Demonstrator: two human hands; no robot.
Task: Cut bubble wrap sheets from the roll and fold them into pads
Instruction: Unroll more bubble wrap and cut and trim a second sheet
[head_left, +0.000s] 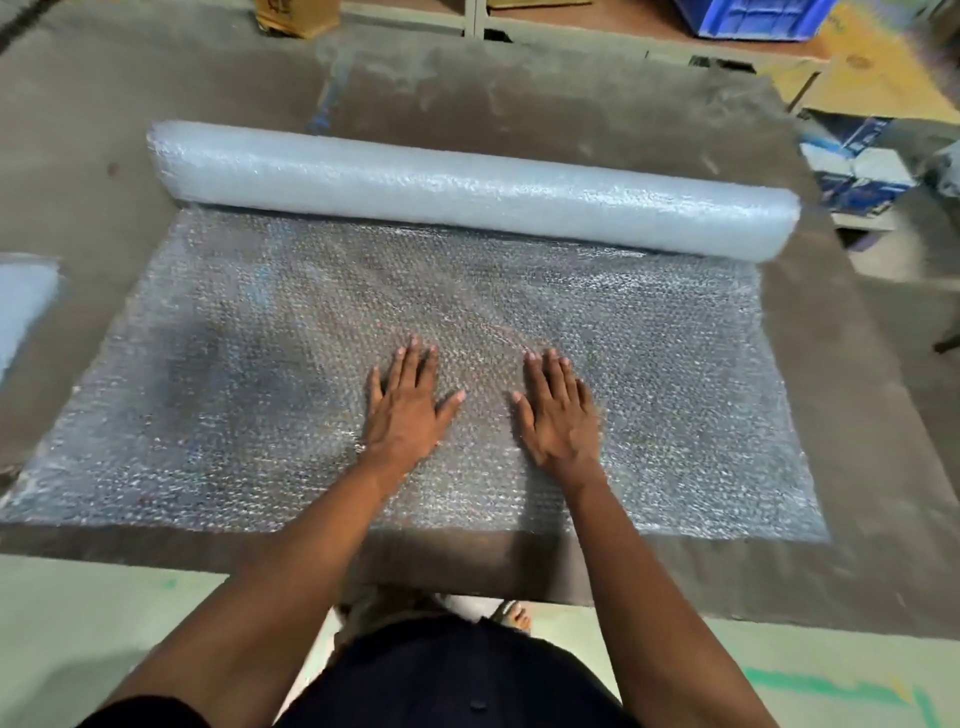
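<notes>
A thick roll of bubble wrap (467, 187) lies across the far side of a dark brown table (857, 467). Its unrolled sheet (234, 374) stretches flat toward me, still joined to the roll. My left hand (408, 405) and my right hand (558, 410) rest palm down on the near middle of the sheet, side by side, fingers spread and pointing toward the roll. Neither hand holds anything.
A pale piece of bubble wrap (23, 306) shows at the left edge of the table. Beyond the table stand a cardboard box (296, 15), a blue crate (753, 18), flat cardboard (883, 78) and a blue-white box (857, 166). Pale floor lies below the near table edge.
</notes>
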